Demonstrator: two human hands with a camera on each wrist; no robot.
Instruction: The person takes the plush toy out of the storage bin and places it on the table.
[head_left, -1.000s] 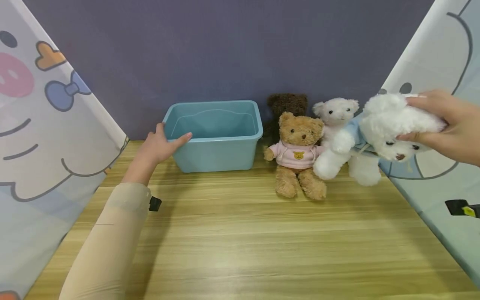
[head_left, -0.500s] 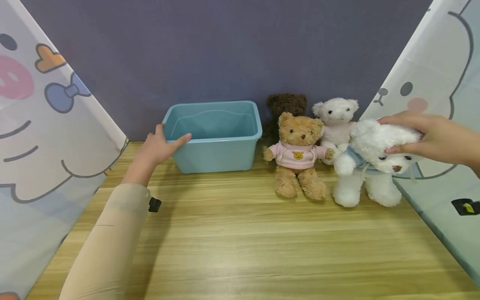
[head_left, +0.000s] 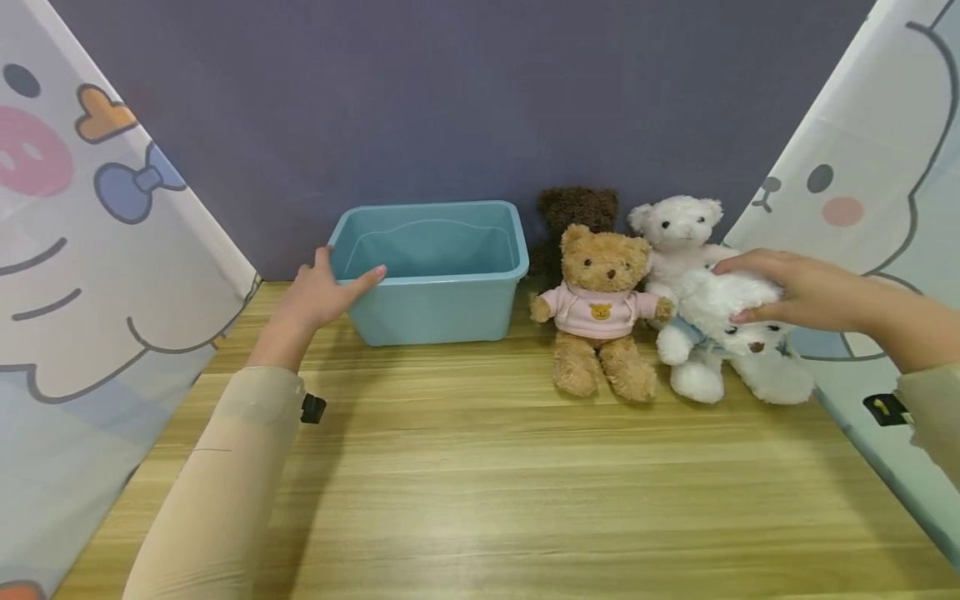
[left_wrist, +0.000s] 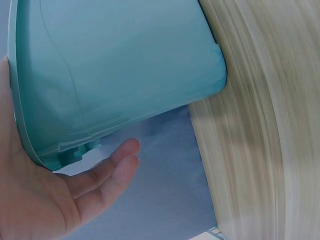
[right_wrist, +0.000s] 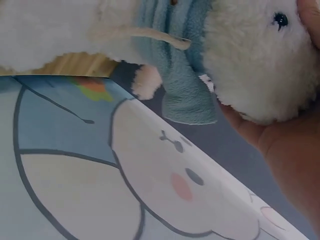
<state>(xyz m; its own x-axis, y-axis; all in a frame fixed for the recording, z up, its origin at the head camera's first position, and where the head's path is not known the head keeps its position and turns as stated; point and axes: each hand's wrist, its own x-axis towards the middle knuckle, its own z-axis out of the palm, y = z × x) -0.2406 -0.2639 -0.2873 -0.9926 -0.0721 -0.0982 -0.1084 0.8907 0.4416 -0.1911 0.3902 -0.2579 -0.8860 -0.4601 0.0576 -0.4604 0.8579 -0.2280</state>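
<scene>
My left hand (head_left: 318,292) holds the front left corner of a light blue plastic bin (head_left: 438,312), thumb along the front rim and fingers round the left side. In the left wrist view, the bent fingers (left_wrist: 112,177) curve below the bin's side (left_wrist: 125,55). At the right, my right hand (head_left: 810,287) grips the head of a fluffy white teddy bear (head_left: 720,300) in a blue top, its legs at the table. The right wrist view shows its blue top (right_wrist: 190,95) and one eye; the palm wraps its head. Behind it sits another white teddy bear (head_left: 678,225).
A tan teddy bear (head_left: 602,267) in a pink hoodie sits between bin and white bears, partly covering a dark brown teddy bear (head_left: 577,204). A grey-blue panel (head_left: 450,92) stands behind the wooden table (head_left: 487,492); cartoon-printed panels (head_left: 862,192) flank it.
My right hand has brought the blue-topped white bear down, then to the left, close to the tan bear. Its legs have spread apart. The left hand and bin stay put.
</scene>
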